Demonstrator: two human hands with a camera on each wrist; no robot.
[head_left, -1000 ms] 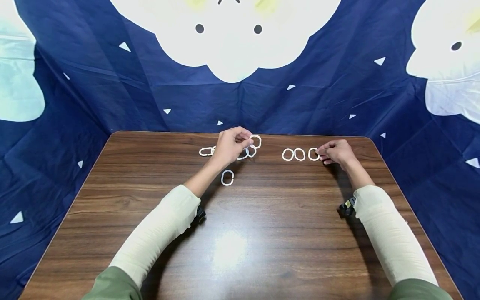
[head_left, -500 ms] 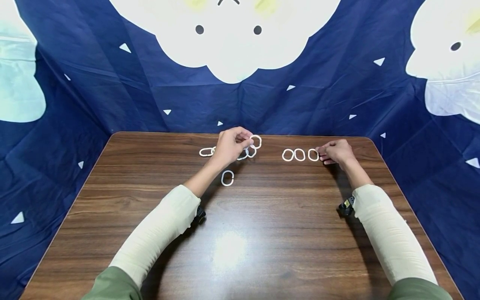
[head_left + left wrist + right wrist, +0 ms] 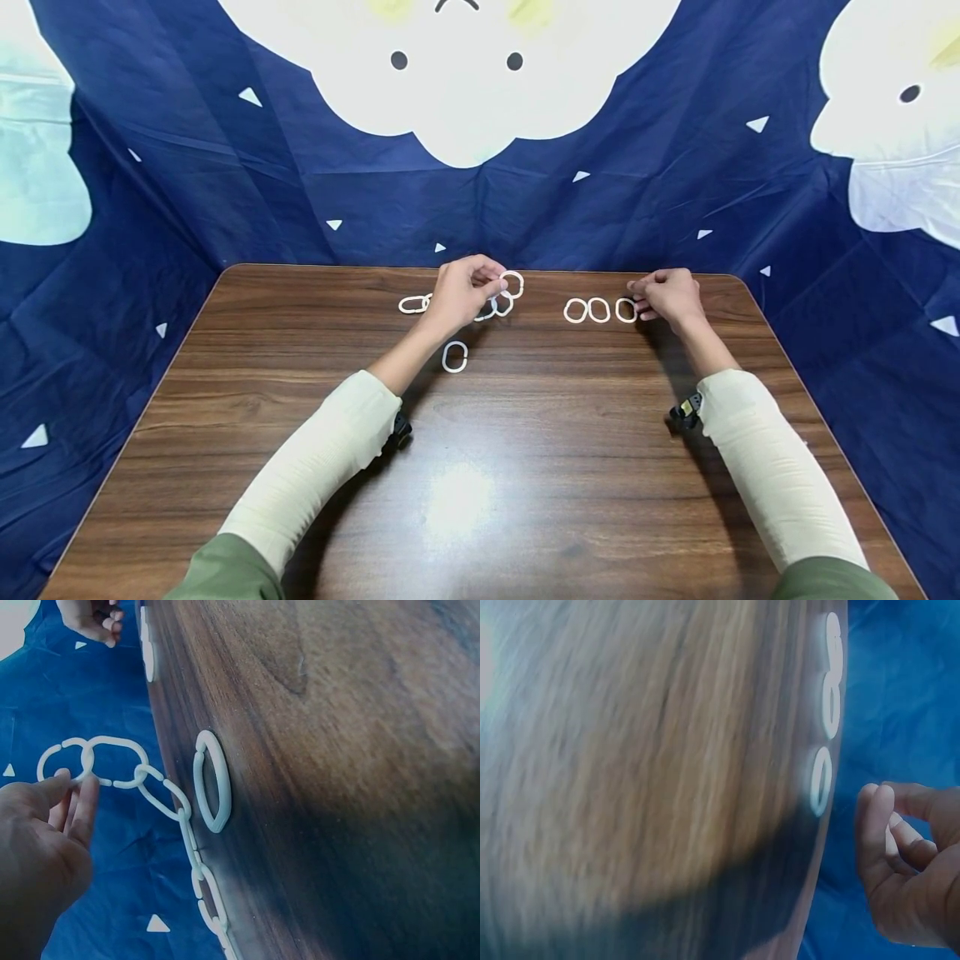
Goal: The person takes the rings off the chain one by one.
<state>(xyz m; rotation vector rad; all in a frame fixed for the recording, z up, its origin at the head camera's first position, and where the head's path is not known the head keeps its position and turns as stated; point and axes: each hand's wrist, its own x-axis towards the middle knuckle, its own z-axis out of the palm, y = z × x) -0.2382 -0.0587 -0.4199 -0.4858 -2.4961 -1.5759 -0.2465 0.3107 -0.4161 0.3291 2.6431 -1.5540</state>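
Note:
My left hand (image 3: pixel 459 292) pinches the end link (image 3: pixel 522 285) of a chain of white oval plastic links. In the left wrist view the chain (image 3: pixel 116 739) hangs from thumb and fingers, several links joined, its lower part running down to the table. Part of it is hidden behind my hand in the head view. My right hand (image 3: pixel 670 296) hovers beside a loose link (image 3: pixel 617 310) on the far right, fingers loosely bent. The right wrist view shows this hand (image 3: pixel 907 855) apart from that link, thumb and fingertip together, nothing visible between them.
Two more loose links (image 3: pixel 566 311) lie left of the right-hand one, near the back edge of the brown table (image 3: pixel 570 467). Another link (image 3: pixel 445 357) lies alone in front of the chain. A blue printed cloth (image 3: pixel 360 192) stands behind the table.
My right hand has come off the right-hand loose link, lifting slightly up and to the left; the link stays on the table. My left hand and the chain hold still.

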